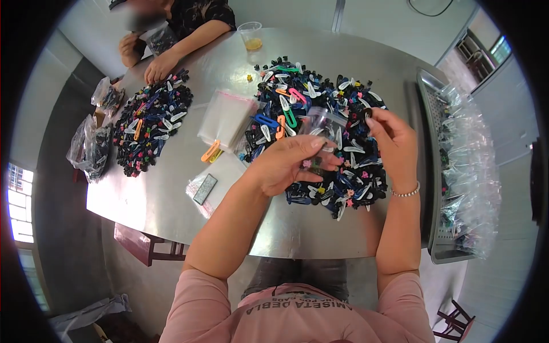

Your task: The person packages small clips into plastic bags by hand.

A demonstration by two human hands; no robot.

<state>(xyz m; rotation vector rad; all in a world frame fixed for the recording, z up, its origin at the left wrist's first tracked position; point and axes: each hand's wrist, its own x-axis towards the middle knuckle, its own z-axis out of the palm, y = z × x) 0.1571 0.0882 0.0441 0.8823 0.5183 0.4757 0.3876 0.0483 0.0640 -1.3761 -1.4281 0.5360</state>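
Note:
My left hand (286, 163) holds a small clear plastic bag (325, 121) between thumb and fingers. Inside the bag are a few small hair clips, a pink one among them. To its right, my right hand (393, 140) is raised with thumb and forefinger pinched on a small black hair clip (368, 113). Both hands are over a large pile of hair clips (360, 186), with black, navy, white and coloured ones mixed together. Larger snap clips in green, blue, orange and pink lie on top of the pile.
Left of the pile are flat clear bags (226, 120) and a small dark rectangular block (205, 189). Across the table, another person's hand (162, 67) touches a second clip pile (151, 123). A plastic cup (250, 36) stands behind. At right, a metal tray (430, 228) holds filled bags.

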